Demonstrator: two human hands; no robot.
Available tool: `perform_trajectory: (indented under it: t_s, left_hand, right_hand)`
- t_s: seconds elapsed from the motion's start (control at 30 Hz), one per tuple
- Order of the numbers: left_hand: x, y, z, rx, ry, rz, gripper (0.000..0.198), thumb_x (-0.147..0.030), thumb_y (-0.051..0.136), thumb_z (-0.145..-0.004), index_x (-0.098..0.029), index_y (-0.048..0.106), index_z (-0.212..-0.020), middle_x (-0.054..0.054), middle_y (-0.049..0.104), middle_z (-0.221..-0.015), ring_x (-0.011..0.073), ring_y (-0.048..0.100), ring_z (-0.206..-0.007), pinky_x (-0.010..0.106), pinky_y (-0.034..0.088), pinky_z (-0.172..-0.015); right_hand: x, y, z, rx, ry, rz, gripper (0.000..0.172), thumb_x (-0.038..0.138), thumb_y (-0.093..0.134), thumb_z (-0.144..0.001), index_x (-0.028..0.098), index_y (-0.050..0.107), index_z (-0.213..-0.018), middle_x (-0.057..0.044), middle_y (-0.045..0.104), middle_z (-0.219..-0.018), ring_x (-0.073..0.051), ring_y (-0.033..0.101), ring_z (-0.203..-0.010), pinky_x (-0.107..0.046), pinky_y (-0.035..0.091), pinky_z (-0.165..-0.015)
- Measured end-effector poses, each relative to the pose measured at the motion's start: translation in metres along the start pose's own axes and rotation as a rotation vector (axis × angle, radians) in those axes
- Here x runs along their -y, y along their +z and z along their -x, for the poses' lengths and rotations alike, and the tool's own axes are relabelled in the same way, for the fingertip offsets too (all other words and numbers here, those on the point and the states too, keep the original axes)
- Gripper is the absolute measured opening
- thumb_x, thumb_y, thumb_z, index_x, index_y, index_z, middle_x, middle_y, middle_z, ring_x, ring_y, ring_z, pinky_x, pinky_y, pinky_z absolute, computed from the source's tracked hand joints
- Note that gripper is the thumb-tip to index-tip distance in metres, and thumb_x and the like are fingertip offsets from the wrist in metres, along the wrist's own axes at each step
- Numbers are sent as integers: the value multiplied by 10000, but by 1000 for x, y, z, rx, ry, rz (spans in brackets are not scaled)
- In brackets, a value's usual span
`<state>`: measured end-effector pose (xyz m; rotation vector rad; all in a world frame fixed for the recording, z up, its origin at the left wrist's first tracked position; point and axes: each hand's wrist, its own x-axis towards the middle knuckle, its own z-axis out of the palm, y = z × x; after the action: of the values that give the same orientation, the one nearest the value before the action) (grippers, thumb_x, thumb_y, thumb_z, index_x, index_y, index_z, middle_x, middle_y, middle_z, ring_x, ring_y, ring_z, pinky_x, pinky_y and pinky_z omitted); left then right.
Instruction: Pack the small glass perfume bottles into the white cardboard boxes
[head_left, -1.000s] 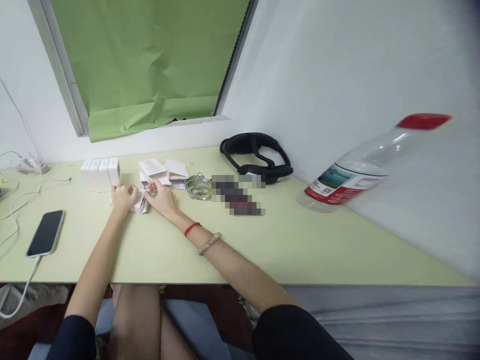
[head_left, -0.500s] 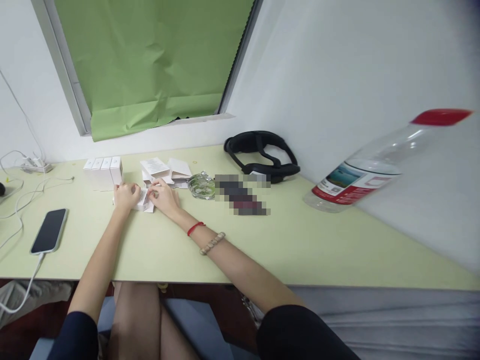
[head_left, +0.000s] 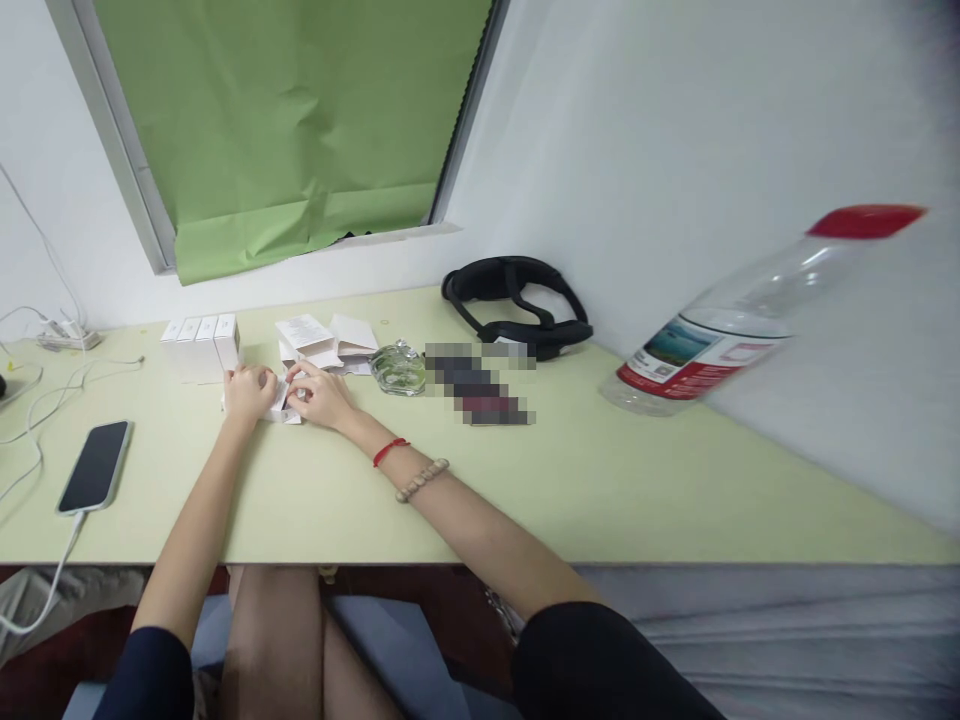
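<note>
Between my two hands a small white paper box (head_left: 285, 413) lies on the table, its end flaps standing out. My left hand (head_left: 250, 392) is closed around the left part of the box. At the box's right end is my right hand (head_left: 322, 396), fingers bent and pinched at a flap. Behind the left hand stands a row of several closed white boxes (head_left: 201, 345). Just beyond the right hand lie unfolded white cartons (head_left: 309, 338) and more white card (head_left: 354, 338).
To the right sit a glass dish (head_left: 399, 370), a pixelated dark item (head_left: 476, 385), a black headset (head_left: 517, 310) and a large plastic bottle (head_left: 697, 350). A phone (head_left: 95, 467) with a white cable (head_left: 69, 545) and a power strip (head_left: 69, 337) are at left.
The view has shifted slightly. My right hand's fingers have moved a little at the box's flap, while my left hand keeps its hold.
</note>
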<state>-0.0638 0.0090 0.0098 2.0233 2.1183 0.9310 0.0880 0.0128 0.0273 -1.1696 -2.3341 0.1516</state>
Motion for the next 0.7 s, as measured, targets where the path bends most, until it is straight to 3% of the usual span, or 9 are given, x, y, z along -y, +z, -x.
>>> perform_trajectory:
  t_s: [0.23, 0.43, 0.57, 0.7]
  left_hand:
    - [0, -1, -1, 1, 6, -3, 280, -245, 414, -873, -202, 687, -832, 33, 704, -972, 223, 566, -1022, 377, 323, -885]
    - [1, -2, 0, -9, 29, -25, 290, -261, 408, -876, -200, 688, -832, 43, 700, -953, 225, 573, -1001, 381, 323, -885]
    - [2, -3, 2, 8, 170, -44, 285, -296, 425, -876, -195, 689, -909, 57, 686, -979, 220, 582, -992, 368, 329, -901]
    - [-6, 1, 7, 54, 365, -47, 328, -295, 454, -856, -181, 649, -1093, 67, 638, -1155, 218, 573, -1050, 353, 340, -921]
  right_hand:
    - [7, -3, 0, 57, 73, 78, 200, 338, 604, -768, 205, 721, -674, -17, 599, -1110, -136, 588, -735, -272, 366, -593]
    - [3, -4, 2, 70, 99, 113, 279, 467, 646, -725, 270, 743, -897, -22, 538, -1236, -181, 614, -832, -302, 450, -693]
    - [2, 1, 3, 119, 60, 24, 330, 435, 703, -668, 261, 731, -947, -31, 453, -1344, -202, 598, -915, -314, 481, -728]
    - [-1, 9, 1, 126, 132, -72, 163, 266, 638, -725, 197, 719, -849, -67, 473, -1322, -195, 589, -902, -313, 492, -732]
